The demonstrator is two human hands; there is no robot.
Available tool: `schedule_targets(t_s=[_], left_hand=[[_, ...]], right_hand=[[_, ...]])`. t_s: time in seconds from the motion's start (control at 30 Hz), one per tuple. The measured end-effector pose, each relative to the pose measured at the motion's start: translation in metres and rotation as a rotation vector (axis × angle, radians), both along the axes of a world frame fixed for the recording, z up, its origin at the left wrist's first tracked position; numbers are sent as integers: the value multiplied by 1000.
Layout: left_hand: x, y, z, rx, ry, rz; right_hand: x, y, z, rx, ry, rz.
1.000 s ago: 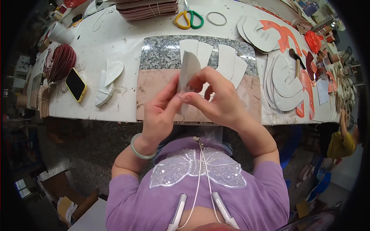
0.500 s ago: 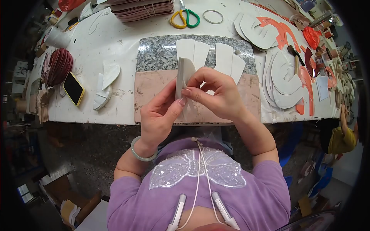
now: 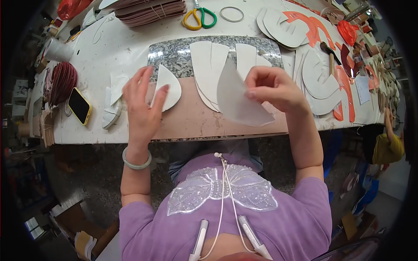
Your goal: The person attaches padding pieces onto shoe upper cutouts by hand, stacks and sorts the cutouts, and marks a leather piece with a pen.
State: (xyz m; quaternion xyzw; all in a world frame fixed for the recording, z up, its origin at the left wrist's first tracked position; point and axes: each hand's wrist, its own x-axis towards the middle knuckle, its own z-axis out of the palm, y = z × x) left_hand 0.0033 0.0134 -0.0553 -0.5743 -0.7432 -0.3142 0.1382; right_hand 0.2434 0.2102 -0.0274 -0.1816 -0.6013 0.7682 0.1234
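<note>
Well, at the frame's far left a maroon stack [image 3: 64,82] is sitting beside a phone [image 3: 79,106], which is lying near white scraps [image 3: 111,114]. Next, the left hand [image 3: 143,106] is spreading its fingers wide over the left end of a board [image 3: 187,124], its thumb overlapping a white petal [image 3: 172,91]; whether they are touching, I cannot tell. In the upper middle, scissors [image 3: 208,19] and a ring [image 3: 241,15] are lying past the board, where white strips [image 3: 207,71] are resting. At centre-right, the right hand [image 3: 276,89] is pinching a pale sheet [image 3: 235,102], tilted over the board. Farther right, curved pieces [image 3: 317,71] are lying near orange cutouts [image 3: 346,101].
</note>
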Motion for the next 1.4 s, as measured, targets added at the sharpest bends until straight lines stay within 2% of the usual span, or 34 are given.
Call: schedule_targets(t_s=[0.03,0.1,0.13,0.27,0.3,0.43,0.6,0.8,0.93,0.97,1.1,1.3,1.4], left_hand=[[10,9,6,-1,-1,-2],[30,25,12,-20,-1317,-484],[32,31,13,-21,-1319,-483],[34,66,14,-42,-1344,-460],[34,70,13,-44,-1346,-466],[27,74,6,-206,-1279,-312],[19,72,3,-397,-1156,-263],[22,70,11,-402,-1220,-270],[29,64,22,-210,-1210,-491],[29,65,21,-211,-1212,-492],[23,70,12,-287,-1167,-409],[24,71,15,-460,-1017,-254],[16,74,3,-491,-848,-282]], right_hand=[[-3,0,1,15,-55,93],[-10,-1,5,46,-165,282],[-12,-2,7,44,-167,283],[-17,-5,18,-72,-164,-32],[-15,-2,17,-71,-166,-39],[-6,6,-10,238,-262,-95],[-2,12,-35,287,-292,-104],[-1,19,-46,177,-274,-95],[-1,21,-49,744,-77,-140],[0,20,-47,743,-79,-140],[2,21,-23,263,-343,-118],[-4,9,-30,163,-468,-146],[-10,0,-24,280,-474,-223]])
